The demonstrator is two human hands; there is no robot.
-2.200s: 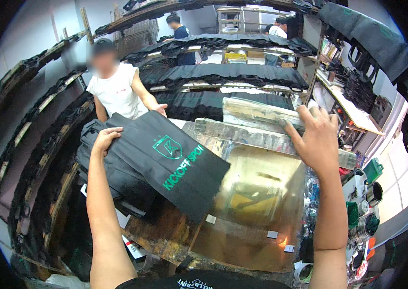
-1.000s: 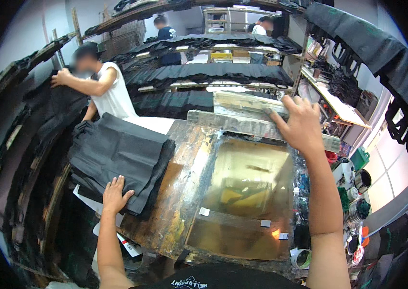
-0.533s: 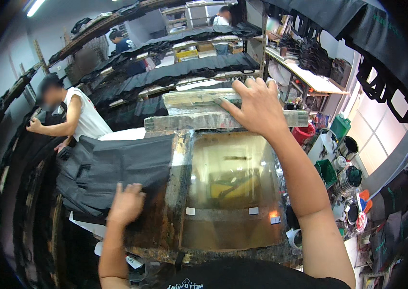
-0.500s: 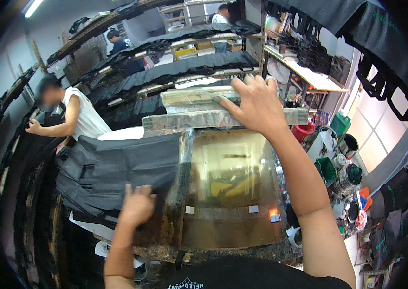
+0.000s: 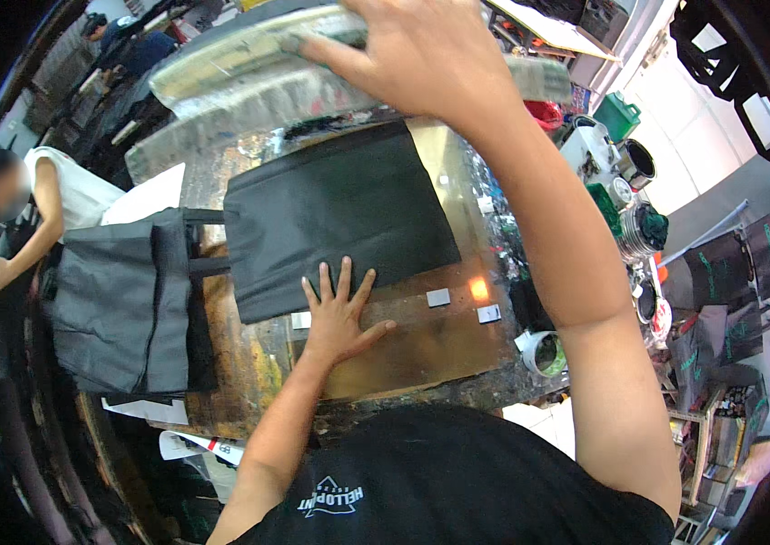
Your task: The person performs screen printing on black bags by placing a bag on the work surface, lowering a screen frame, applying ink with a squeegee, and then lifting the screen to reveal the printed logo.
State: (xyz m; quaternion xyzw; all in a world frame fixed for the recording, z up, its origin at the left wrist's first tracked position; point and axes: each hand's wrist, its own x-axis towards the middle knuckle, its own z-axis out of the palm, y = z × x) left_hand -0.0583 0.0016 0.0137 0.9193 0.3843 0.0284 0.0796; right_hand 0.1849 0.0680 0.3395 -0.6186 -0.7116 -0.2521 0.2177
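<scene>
A black fabric bag lies flat at a slant over the glassy amber panel of the worktable. My left hand rests at its near edge, fingers spread, the fingertips on the cloth and the palm over the panel. Black handle straps show at the bag's left edge, by a pile of folded black bags. At the far side my right hand grips a raised, paint-stained frame, thumb along its front; the other fingers are partly cut off by the picture's top edge.
Small white blocks sit on the panel's near part. A tape roll lies at the table's right edge. Beyond are cans and a green container. At far left a person in a white sleeveless top works beside racks.
A black bag now covers much of the panel, which was bare. My left hand has moved right from the pile and spread out. My right hand stays on the frame; the view has shifted.
</scene>
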